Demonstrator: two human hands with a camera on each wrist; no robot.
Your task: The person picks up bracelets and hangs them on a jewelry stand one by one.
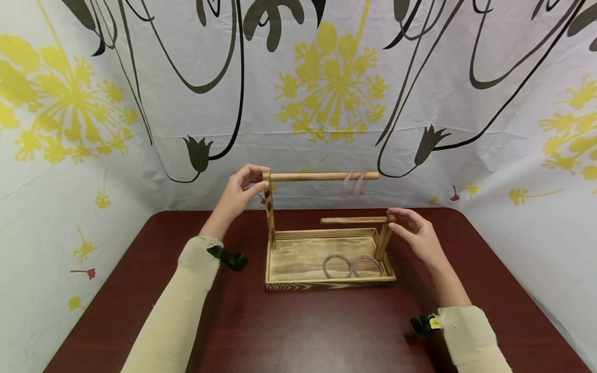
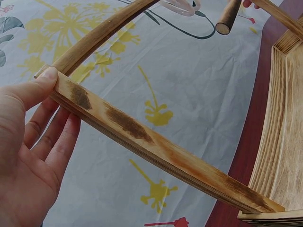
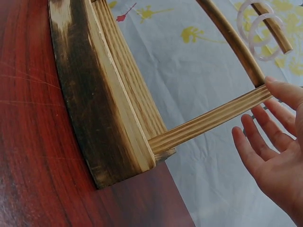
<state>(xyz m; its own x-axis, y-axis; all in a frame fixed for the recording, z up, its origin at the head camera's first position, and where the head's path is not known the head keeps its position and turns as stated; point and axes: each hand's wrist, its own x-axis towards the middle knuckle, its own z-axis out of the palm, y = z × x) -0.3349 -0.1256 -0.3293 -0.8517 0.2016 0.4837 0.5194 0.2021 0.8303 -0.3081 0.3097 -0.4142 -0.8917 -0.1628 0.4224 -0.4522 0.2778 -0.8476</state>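
A wooden bangle stand has a shallow tray, a tall left post and a shorter right post. My left hand pinches the top of the tall post between thumb and fingers. At the short post's top, my right hand holds the joint with thumb and fingertips, its other fingers loosely spread. Two pale translucent bangles hang from the upper rod. The lower rod carries nothing. Inside the tray, two more bangles lie side by side at the right.
The stand is on a dark red table, near its far edge. A white curtain with yellow and dark plant prints hangs behind and at both sides. Black wrist cameras are strapped over beige sleeves.
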